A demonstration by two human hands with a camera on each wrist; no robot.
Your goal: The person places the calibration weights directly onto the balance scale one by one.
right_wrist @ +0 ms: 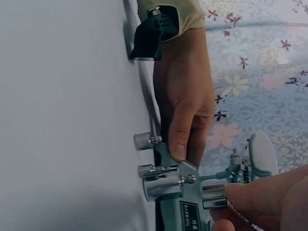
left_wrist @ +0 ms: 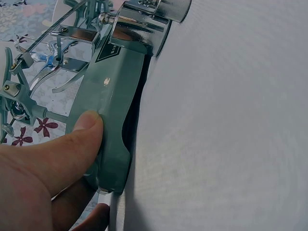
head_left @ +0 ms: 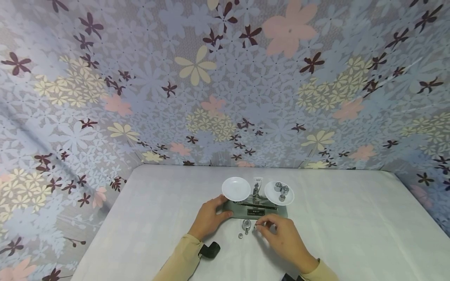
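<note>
A green-based balance scale (head_left: 237, 210) stands on the table with two white pans. My left hand (head_left: 208, 218) grips the left end of its base, thumb (left_wrist: 87, 126) on the front face and fingers round behind. Between thumb and fingertips my right hand (head_left: 283, 238) pinches a small shiny metal weight (right_wrist: 214, 196), held in front of the base. Beside that hand, a large metal weight (head_left: 246, 224) and two smaller ones, one of them a little weight (head_left: 240, 235) to the left, stand on the table. Several knobbed weights (head_left: 278, 186) sit on the right pan; the left pan (head_left: 236, 189) bears nothing.
A pale cloth covers the table (head_left: 351, 218). Behind it and at the sides hangs a flower-patterned backdrop (head_left: 225, 117). A black wrist device (head_left: 210, 250) sits at the left sleeve, close over the tabletop.
</note>
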